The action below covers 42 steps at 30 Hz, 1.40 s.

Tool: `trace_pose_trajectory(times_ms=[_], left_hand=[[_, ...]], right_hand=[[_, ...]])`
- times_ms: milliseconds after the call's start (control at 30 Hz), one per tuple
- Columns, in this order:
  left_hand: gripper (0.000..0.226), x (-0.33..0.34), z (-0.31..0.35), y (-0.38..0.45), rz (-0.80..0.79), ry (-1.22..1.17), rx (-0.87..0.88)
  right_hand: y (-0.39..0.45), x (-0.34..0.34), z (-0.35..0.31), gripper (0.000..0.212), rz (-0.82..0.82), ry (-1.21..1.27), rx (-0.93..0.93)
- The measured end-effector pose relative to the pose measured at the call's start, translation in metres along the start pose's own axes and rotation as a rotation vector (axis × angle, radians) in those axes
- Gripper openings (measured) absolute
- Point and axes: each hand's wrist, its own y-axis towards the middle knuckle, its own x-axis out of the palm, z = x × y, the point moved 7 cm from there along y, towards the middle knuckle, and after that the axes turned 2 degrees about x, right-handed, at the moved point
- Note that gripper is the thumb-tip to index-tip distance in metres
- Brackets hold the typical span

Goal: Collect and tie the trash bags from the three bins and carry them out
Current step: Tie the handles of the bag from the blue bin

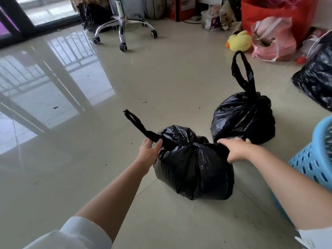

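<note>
Left hand (150,150) pinches one handle (138,125) of the near bag (194,169), right hand (235,150) grips the other side; tied bag (246,119) sits just beyond.

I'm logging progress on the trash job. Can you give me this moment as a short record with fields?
near bag: on the floor, neck gathered
left hand: grips one handle of the near bag
right hand: grips its other side
far bag: tied, handles up, nobody holding it
blue basket: right of the bags
</note>
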Motion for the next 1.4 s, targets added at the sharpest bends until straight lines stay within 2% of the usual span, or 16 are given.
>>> trace_pose_trajectory(times_ms=[100, 167, 333, 467, 533, 633, 667, 733, 767, 867, 967, 1067, 1133, 1200, 1267, 1400], left_hand=[[0.030, 0.007, 0.020, 0.000, -0.032, -0.037, 0.066], [0.023, 0.012, 0.044, -0.007, -0.051, -0.058, 0.172], [0.036, 0.046, 0.098, -0.039, -0.339, 0.024, 0.404], [0.032, 0.063, 0.105, -0.046, -0.431, -0.025, 0.325], [0.030, 0.065, 0.091, -0.036, -0.386, 0.164, 0.248], [0.023, 0.053, 0.070, -0.022, -0.259, 0.706, 0.261], [0.024, 0.050, 0.062, -0.021, -0.275, 0.826, 0.242], [0.035, 0.049, 0.042, -0.023, -0.424, 0.987, 0.155], [0.050, 0.050, 0.031, -0.026, -0.528, 1.038, 0.087], [0.082, 0.054, 0.012, -0.034, -0.705, 1.085, -0.042], [0.073, 0.062, 0.015, -0.033, -0.621, 1.118, 0.033], [0.059, 0.061, 0.027, -0.029, -0.343, 1.138, 0.143], [0.048, 0.056, 0.031, -0.025, -0.232, 1.111, 0.158], [0.038, 0.051, 0.030, -0.021, -0.211, 0.993, 0.123], [0.031, 0.051, 0.026, -0.020, -0.272, 0.817, 0.075], [0.026, 0.055, 0.025, -0.023, -0.368, 0.520, -0.003]], right_hand=[[0.001, 0.025, 0.004, 0.049, -0.011, -0.009, -0.006], [0.001, 0.030, 0.001, 0.014, 0.011, 0.000, -0.017], [0.004, 0.019, -0.011, 0.018, 0.076, 0.028, -0.077], [0.001, 0.008, -0.021, 0.027, 0.123, 0.023, -0.149], [0.000, 0.006, -0.026, 0.035, 0.111, 0.042, -0.178], [-0.010, -0.005, -0.033, 0.035, 0.025, 0.106, -0.221], [-0.016, -0.009, -0.035, 0.034, -0.040, 0.153, -0.241], [-0.029, -0.018, -0.039, 0.032, -0.177, 0.263, -0.285], [-0.033, -0.022, -0.042, 0.030, -0.216, 0.314, -0.315], [-0.039, -0.038, -0.051, 0.023, -0.221, 0.530, -0.386], [-0.037, -0.052, -0.055, 0.025, -0.182, 0.813, -0.425], [-0.031, -0.058, -0.049, 0.021, -0.124, 1.157, -0.389], [-0.022, -0.055, -0.039, 0.013, -0.023, 1.290, -0.332], [-0.014, -0.043, -0.030, 0.048, 0.022, 1.253, -0.289], [-0.014, -0.031, -0.032, 0.073, 0.032, 1.011, -0.271], [-0.020, -0.014, -0.063, 0.076, 0.015, 0.377, -0.362]])
